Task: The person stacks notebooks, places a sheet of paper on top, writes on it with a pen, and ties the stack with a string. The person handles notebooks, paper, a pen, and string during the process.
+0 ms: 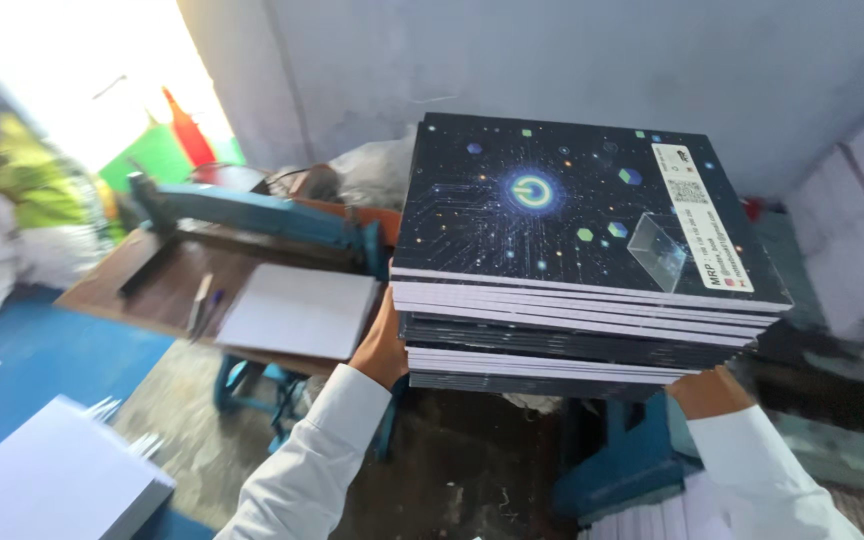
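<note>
Left hand cups the left lower edge of the stack of notebooks, fingers tucked under it and hidden; only the back of the hand and the white sleeve show. Right hand sits under the stack's right front corner, mostly hidden, just wrist and part of the palm visible, so finger spread can't be told. Both hands bear the stack from below, held up in the air at mid-frame.

Top cover of the stack is dark with a glowing circuit pattern and a white label strip along its right side; a small clear plastic piece lies on it next to that strip. How many books are in the stack is hard to count; edges blur together.

Left of the stack: a sheaf of white paper on a brown table, with a blue paper cutter behind it. Below-left of the stack: another white paper pile, cut off by the frame edge. Far left of the stack: a blurred person in green, details unreadable. Beneath the stack: a blue metal frame, partly hidden.
</note>
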